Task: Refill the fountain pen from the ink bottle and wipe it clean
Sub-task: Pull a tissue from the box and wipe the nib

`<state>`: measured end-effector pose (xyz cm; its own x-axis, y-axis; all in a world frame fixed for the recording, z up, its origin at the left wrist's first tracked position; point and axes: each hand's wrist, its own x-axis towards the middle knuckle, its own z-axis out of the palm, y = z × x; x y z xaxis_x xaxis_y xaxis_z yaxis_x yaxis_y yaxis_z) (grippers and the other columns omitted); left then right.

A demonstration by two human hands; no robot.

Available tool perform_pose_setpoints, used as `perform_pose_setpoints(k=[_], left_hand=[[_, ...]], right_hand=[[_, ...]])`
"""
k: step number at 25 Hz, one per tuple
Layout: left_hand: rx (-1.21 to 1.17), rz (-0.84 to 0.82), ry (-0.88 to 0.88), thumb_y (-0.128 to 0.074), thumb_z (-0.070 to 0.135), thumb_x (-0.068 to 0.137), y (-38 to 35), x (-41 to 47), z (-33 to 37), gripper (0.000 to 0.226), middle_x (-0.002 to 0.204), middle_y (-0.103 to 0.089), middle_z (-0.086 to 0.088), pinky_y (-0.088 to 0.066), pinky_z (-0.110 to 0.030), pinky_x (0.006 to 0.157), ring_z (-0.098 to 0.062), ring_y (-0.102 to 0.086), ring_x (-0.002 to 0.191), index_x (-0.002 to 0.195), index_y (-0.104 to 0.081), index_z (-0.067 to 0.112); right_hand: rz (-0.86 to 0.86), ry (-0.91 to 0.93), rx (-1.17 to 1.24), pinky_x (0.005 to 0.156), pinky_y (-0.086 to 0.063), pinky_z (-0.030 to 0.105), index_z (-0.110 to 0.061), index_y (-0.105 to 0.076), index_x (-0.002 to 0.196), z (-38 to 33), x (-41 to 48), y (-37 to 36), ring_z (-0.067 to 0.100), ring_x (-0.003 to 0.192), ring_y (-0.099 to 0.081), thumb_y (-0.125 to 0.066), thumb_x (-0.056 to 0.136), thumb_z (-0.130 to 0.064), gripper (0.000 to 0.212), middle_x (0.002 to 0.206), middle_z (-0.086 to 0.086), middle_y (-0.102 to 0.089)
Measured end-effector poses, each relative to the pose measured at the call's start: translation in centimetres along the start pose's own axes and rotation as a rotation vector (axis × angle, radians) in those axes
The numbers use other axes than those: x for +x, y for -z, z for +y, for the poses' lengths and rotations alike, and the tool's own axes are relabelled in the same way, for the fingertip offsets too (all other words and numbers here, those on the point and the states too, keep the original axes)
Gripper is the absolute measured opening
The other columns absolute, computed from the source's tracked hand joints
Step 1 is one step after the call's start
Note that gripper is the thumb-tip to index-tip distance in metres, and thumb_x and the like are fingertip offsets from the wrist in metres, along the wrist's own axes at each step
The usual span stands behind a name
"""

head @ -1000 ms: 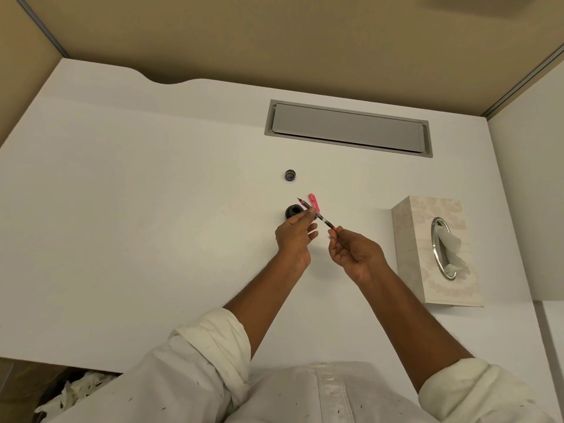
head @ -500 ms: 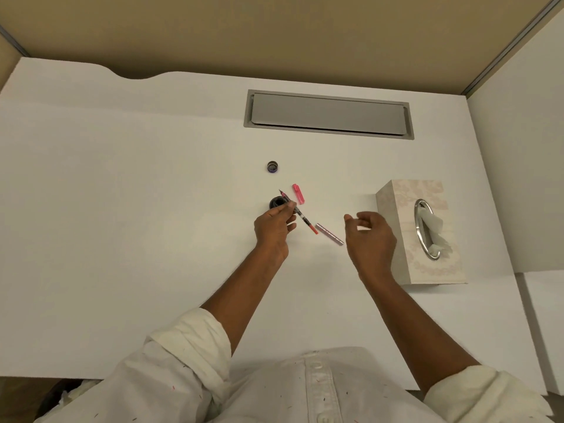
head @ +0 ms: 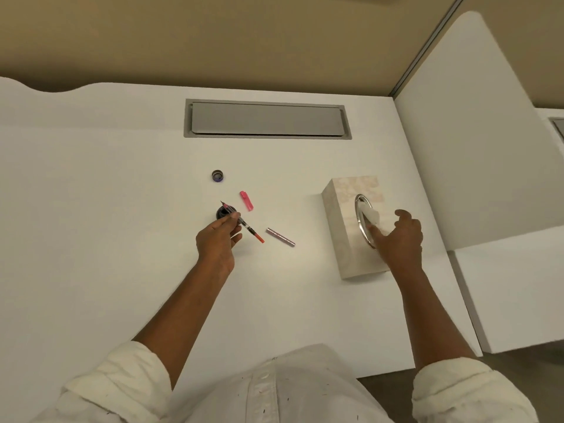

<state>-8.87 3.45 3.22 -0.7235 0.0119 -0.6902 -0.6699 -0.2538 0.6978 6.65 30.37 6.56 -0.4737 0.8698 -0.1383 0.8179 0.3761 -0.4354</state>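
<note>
My left hand (head: 217,239) pinches the fountain pen's inner section (head: 247,228), a thin dark tube with an orange end, its nib pointing up-left over the open ink bottle (head: 222,212). The pen's purple barrel (head: 280,237) lies on the white desk (head: 91,209) to the right. The pink pen cap (head: 246,201) lies above it. The ink bottle's lid (head: 217,176) sits further back. My right hand (head: 399,236) reaches over the tissue box (head: 345,227), fingers spread at the white tissue (head: 373,215) sticking out of the oval opening.
A grey cable hatch (head: 265,119) is set into the desk at the back. A white partition (head: 473,132) stands at the right, with a lower white surface (head: 512,294) beyond the desk edge.
My right hand let go of the pen, the purple barrel came to lie on the desk, and the hand moved right to the tissue box. My left hand keeps the pen section.
</note>
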Motion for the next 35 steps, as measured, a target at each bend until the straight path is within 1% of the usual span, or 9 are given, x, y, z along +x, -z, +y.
perform_pose_setpoints(k=[6, 11, 18, 23, 26, 28, 30, 33, 35], left_hand=[[-0.001, 0.004, -0.009, -0.068, 0.013, 0.081, 0.3, 0.0, -0.2, 0.017, 0.083, -0.065, -0.003, -0.05, -0.026, 0.067, -0.013, -0.062, 0.076, 0.096, -0.067, 0.005], [-0.006, 0.003, -0.011, -0.066, 0.012, 0.082, 0.2, -0.1, -0.2, 0.017, 0.084, -0.066, -0.003, -0.049, -0.025, 0.067, -0.012, -0.061, 0.077, 0.098, -0.066, 0.006], [0.003, 0.007, 0.003, -0.067, 0.012, 0.082, -0.3, -0.1, -0.3, 0.011, 0.083, -0.065, -0.002, -0.05, -0.026, 0.067, -0.012, -0.061, 0.076, 0.091, -0.066, 0.008], [-0.002, 0.006, -0.003, -0.067, 0.012, 0.081, -0.4, -0.2, -0.2, 0.006, 0.082, -0.065, -0.001, -0.05, -0.026, 0.068, -0.012, -0.061, 0.075, 0.087, -0.067, 0.01], [-0.007, 0.005, -0.004, -0.067, 0.012, 0.081, -0.3, -0.2, -0.1, 0.007, 0.082, -0.065, -0.001, -0.05, -0.026, 0.068, -0.012, -0.061, 0.075, 0.088, -0.067, 0.01], [-0.011, 0.006, -0.003, -0.067, 0.012, 0.082, -0.3, -0.2, -0.2, 0.008, 0.082, -0.065, -0.002, -0.05, -0.026, 0.068, -0.012, -0.061, 0.075, 0.089, -0.067, 0.01], [-0.014, 0.008, -0.003, -0.067, 0.011, 0.082, -0.3, -0.3, -0.3, 0.008, 0.082, -0.065, -0.002, -0.05, -0.026, 0.068, -0.011, -0.061, 0.074, 0.089, -0.066, 0.009], [-0.017, 0.012, -0.001, -0.067, 0.011, 0.082, -0.3, -0.3, -0.4, 0.009, 0.082, -0.064, -0.002, -0.05, -0.026, 0.068, -0.012, -0.06, 0.074, 0.091, -0.065, 0.009], [-0.02, 0.011, 0.005, -0.067, 0.011, 0.082, -0.4, -0.3, -0.5, 0.01, 0.081, -0.064, -0.002, -0.05, -0.027, 0.068, -0.012, -0.06, 0.074, 0.091, -0.065, 0.008]], right_hand=[[-0.021, 0.023, 0.096, 0.065, -0.038, 0.029, 0.001, -0.064, 0.09, 1.2, 0.4, -1.0, 0.029, 0.08, -0.059, -0.06, 0.085, -0.014, 0.016, 0.091, 0.016, -0.068], [-0.019, -0.043, 0.146, 0.066, -0.036, 0.03, -0.006, -0.054, 0.079, 1.7, 0.9, -1.1, 0.027, 0.076, -0.053, -0.055, 0.091, -0.013, 0.014, 0.084, 0.014, -0.063], [0.038, 0.007, 0.221, 0.064, -0.033, 0.029, -0.009, -0.039, 0.085, 1.7, 0.8, -0.9, 0.024, 0.076, -0.049, -0.04, 0.098, -0.012, 0.013, 0.086, 0.003, -0.053], [0.058, 0.025, 0.297, 0.06, -0.031, 0.03, -0.008, -0.035, 0.087, 1.9, 0.7, -1.2, 0.031, 0.071, -0.05, -0.038, 0.1, -0.014, 0.014, 0.068, 0.0, -0.046], [0.077, 0.072, 0.345, 0.071, -0.039, 0.031, -0.002, -0.045, 0.1, 2.0, 0.6, -1.2, 0.034, 0.092, -0.055, -0.04, 0.099, -0.012, 0.01, 0.094, 0.014, -0.056], [0.08, 0.139, 0.374, 0.09, -0.035, 0.022, 0.004, -0.047, 0.112, 2.3, 0.7, -1.3, 0.025, 0.114, -0.045, -0.042, 0.098, -0.008, 0.019, 0.131, 0.02, -0.044], [0.056, 0.137, 0.459, 0.09, -0.031, 0.015, 0.001, -0.045, 0.112, 2.5, 0.6, -1.2, 0.015, 0.115, -0.039, -0.041, 0.099, -0.011, 0.018, 0.145, 0.014, -0.028], [0.002, 0.055, 0.62, 0.069, -0.041, 0.007, -0.017, -0.043, 0.107, 2.9, 0.5, -1.3, 0.017, 0.093, -0.049, -0.036, 0.101, -0.025, 0.012, 0.103, -0.01, -0.053], [0.011, 0.004, 0.747, 0.063, -0.042, 0.01, -0.019, -0.041, 0.095, 2.8, 0.4, -1.2, 0.017, 0.082, -0.048, -0.035, 0.101, -0.027, 0.011, 0.084, -0.011, -0.048]])
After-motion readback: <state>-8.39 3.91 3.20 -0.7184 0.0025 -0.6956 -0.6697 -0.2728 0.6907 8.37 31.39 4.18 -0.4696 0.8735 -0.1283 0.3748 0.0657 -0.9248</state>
